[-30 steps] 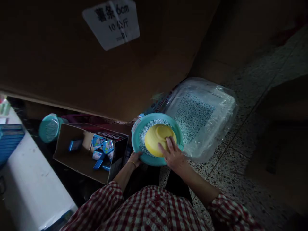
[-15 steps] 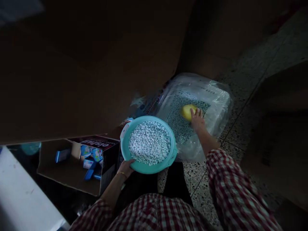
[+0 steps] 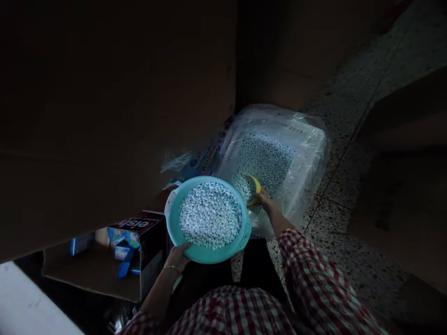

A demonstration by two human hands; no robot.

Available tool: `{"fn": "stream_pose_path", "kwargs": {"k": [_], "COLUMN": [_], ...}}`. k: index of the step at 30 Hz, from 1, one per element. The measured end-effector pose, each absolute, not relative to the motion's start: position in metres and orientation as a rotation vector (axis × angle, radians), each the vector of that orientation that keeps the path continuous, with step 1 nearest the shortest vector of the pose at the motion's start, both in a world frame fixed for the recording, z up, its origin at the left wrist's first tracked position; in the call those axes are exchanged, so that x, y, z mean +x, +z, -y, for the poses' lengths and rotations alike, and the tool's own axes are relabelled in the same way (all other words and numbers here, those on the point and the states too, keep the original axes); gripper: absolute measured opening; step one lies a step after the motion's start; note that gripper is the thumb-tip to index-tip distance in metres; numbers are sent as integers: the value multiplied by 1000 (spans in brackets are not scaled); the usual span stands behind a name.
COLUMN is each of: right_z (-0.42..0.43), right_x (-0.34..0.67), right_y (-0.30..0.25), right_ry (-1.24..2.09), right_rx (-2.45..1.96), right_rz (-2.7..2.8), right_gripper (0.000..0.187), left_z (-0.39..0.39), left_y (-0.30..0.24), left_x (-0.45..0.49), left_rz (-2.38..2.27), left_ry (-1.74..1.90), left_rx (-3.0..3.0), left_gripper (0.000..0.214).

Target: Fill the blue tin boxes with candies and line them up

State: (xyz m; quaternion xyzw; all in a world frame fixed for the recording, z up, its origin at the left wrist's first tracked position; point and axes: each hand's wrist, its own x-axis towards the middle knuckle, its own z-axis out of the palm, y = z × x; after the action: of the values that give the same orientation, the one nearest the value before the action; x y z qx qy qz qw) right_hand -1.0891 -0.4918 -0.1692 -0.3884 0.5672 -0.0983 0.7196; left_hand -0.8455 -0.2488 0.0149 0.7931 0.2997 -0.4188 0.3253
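Note:
My left hand [image 3: 178, 256] grips the near rim of a teal plastic basin [image 3: 181, 242], heaped with small white pellets [image 3: 210, 215]. My right hand [image 3: 264, 199] is closed on a small yellow bowl [image 3: 252, 189] full of the same pellets, held just past the basin's right edge. Behind it lies a large clear plastic bag [image 3: 307, 144] of pellets, open on the floor.
A big brown cardboard carton [image 3: 115, 107] looms at the left and top. An open box [image 3: 104, 260] with small blue packets sits at lower left beside a white surface [image 3: 31, 311]. Speckled floor [image 3: 349, 195] runs to the right, with a dark carton [image 3: 401, 200] at the far right.
My right hand carried the yellow bowl from the basin into the bag, scooped pellets, and now brings it back full toward the basin. The view shifted right.

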Motion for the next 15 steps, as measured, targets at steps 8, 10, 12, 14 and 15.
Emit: {"fn": "stream_pose_path", "kwargs": {"k": [8,10,12,14,15], "right_z": [500,503,507,512,514], "right_x": [-1073,-1083,-1096,-1111,-1119], "right_y": [-172,-166,-156,-141,-131], "right_ry": [-250,-283,-317,-380,-422], "right_rx": [-476,-489,-513,-566,-633], "right_rz": [-1042,-1030,-1057,-1111,-1144], "right_gripper": [62,59,56,54,52], "left_z": [245,245,245,244,244], "left_y": [10,9,7,6,6], "left_x": [-843,-842,-842,-841,-841], "left_rz": [-758,-750,-737,-717,-710], "left_ry": [-1098,-1111,-1120,-1129,-1136], "left_rx": [2084,2072,2075,2076,2077], "left_gripper": [48,50,50,51,51]}}
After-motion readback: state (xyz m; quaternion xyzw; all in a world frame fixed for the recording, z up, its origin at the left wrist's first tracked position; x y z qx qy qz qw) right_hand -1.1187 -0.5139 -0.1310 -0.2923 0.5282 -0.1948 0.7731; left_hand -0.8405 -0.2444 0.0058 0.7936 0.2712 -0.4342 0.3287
